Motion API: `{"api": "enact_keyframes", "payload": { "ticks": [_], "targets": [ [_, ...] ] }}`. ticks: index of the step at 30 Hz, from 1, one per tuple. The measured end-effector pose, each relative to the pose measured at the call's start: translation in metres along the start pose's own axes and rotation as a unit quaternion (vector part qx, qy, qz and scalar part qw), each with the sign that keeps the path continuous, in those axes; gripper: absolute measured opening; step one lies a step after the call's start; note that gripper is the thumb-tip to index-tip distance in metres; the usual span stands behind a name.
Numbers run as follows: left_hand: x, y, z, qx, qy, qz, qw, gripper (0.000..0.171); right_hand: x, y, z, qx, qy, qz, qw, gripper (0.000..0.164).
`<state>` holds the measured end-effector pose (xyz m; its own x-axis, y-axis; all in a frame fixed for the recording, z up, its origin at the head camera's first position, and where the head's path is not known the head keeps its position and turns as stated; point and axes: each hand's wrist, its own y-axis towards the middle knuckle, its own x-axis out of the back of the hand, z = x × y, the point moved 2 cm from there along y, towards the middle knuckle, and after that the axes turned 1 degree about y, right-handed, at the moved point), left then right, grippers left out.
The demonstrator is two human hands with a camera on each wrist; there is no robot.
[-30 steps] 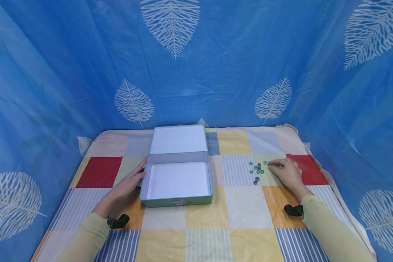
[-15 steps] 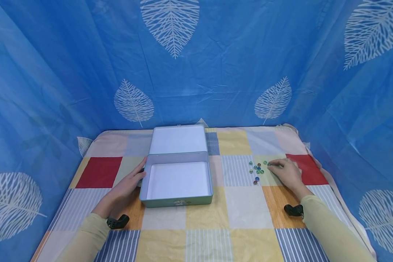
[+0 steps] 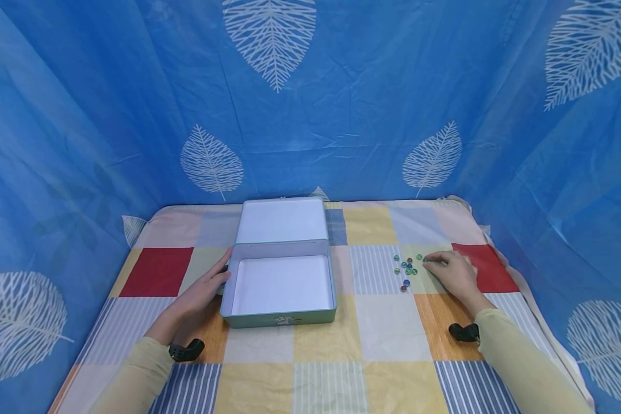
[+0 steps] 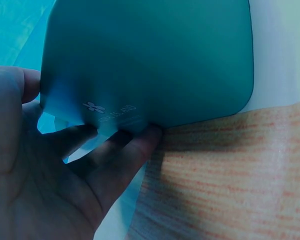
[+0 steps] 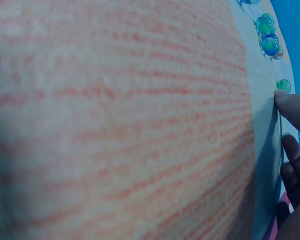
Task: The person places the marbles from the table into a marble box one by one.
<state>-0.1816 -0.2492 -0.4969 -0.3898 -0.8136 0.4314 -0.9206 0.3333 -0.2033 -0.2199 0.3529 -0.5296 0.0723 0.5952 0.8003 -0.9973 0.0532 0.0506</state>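
An open green tin box (image 3: 256,321) with a white inside stands left of the middle in the head view. My left hand (image 3: 199,293) rests at its left side. In the left wrist view, extended fingers (image 4: 135,152) touch the edge of its teal outer wall. On the right, my right hand (image 3: 455,282) pinches a green marble (image 5: 285,85) between thumb and forefinger, low over the cloth. Beside those fingertips several glass marbles (image 3: 408,272) lie loosely grouped, green, blue and brown. A blue marble (image 3: 406,283) and a brown one (image 3: 403,288) sit closer to me.
The box's lid (image 3: 282,221) is folded back behind it. A patchwork cloth (image 3: 326,345) covers the table. Blue curtains with white leaf prints (image 3: 310,161) close off the back and both sides. A cloth gap separates box and marbles.
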Motion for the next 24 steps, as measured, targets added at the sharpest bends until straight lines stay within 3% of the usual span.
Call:
{"api": "enact_keyframes", "payload": {
  "ticks": [24],
  "targets": [
    [0.0013, 0.0003, -0.0028, -0.007, 0.004, -0.001, 1.0000, 0.063, -0.0005, 0.0030, -0.0004, -0.001, -0.010, -0.009, 1.000, 0.029]
  ]
}}
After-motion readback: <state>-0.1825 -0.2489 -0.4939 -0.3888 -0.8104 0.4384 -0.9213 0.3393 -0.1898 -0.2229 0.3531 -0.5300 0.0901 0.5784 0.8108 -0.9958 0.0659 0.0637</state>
